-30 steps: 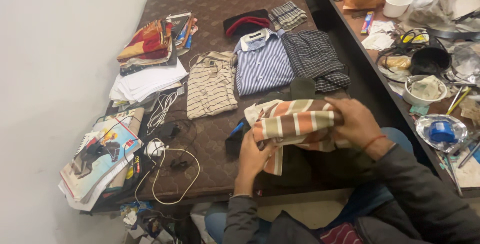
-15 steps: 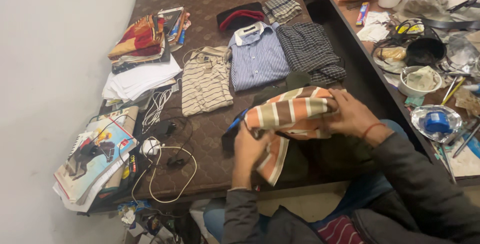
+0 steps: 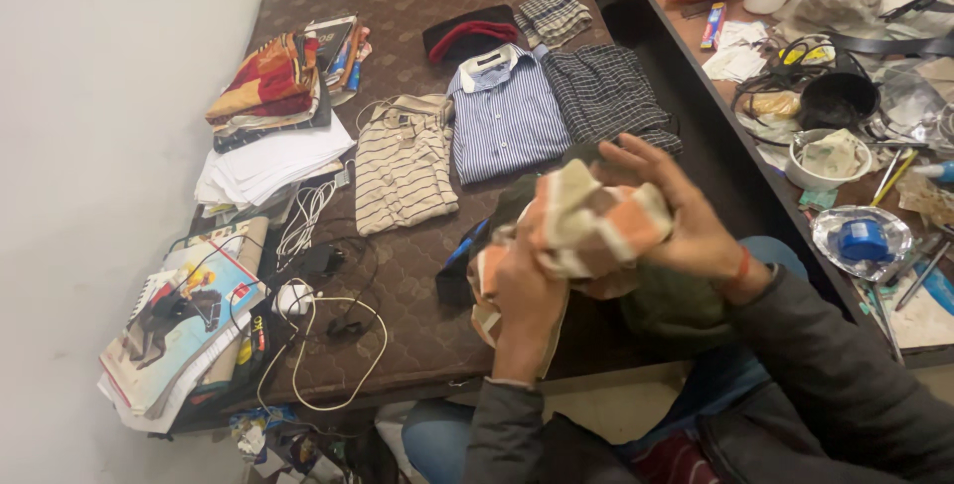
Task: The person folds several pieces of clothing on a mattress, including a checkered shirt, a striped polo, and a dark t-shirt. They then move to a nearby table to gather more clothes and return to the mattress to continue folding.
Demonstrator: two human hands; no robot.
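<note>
Garment: orange-and-cream striped cloth (image 3: pixel 596 221), bunched above the mattress (image 3: pixel 417 275) edge.
Left hand (image 3: pixel 527 295): fingers closed on its lower folds.
Right hand (image 3: pixel 686 216): fingers curled over the top.
Handling: likely soft, light, floppy; gather by edges.

I see an orange, cream and brown striped garment (image 3: pixel 596 221) bunched into a crumpled bundle, lifted above the brown mattress's (image 3: pixel 417 255) near edge, one striped end hanging down below.
</note>
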